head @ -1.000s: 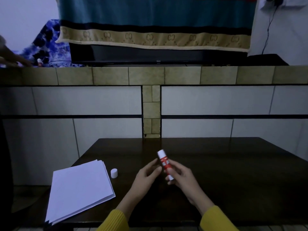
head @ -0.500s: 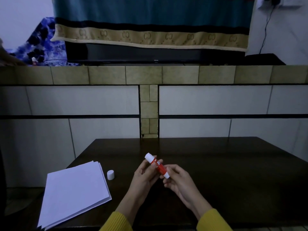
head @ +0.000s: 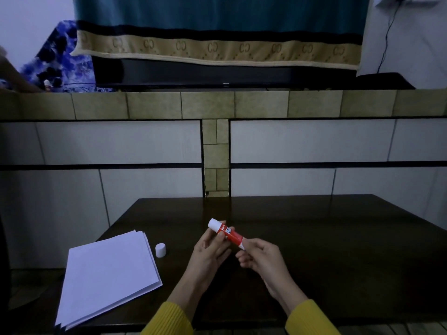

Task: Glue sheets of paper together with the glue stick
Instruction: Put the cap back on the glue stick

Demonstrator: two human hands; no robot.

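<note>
Head view: a red-and-white plastic glue stick (head: 226, 232) is held in the air above the dark wooden desk (head: 338, 238), lying on a slant with its white tip up and to the left. The left hand (head: 210, 252) has its fingers (head: 221, 234) curled round the upper barrel, while the right hand (head: 262, 258) pinches the lower end between thumb and fingers (head: 246, 243). That two-handed hold looks like the grip for twisting the base to wind the glue out, one hand bracing the barrel and the other turning, though no turn can be read from a single picture. Both wrists come out of yellow knitted sleeves (head: 312, 317).

The small white round cap (head: 160, 250) stands on the desk just beside the far right corner of the stack of white paper sheets (head: 106, 274), apart from the hands, so the stick is already open and the cap is parked within easy reach. The sheets lie slightly fanned at the left near corner of the desk, untouched, likely left flat so the glue can be run over the top one.

No glue has reached the paper as far as can be seen, so the task seems to be in its preparing stage.

Behind the desk are a tiled ledge (head: 208, 105) and a teal cloth with a tan border (head: 217, 47).
</note>
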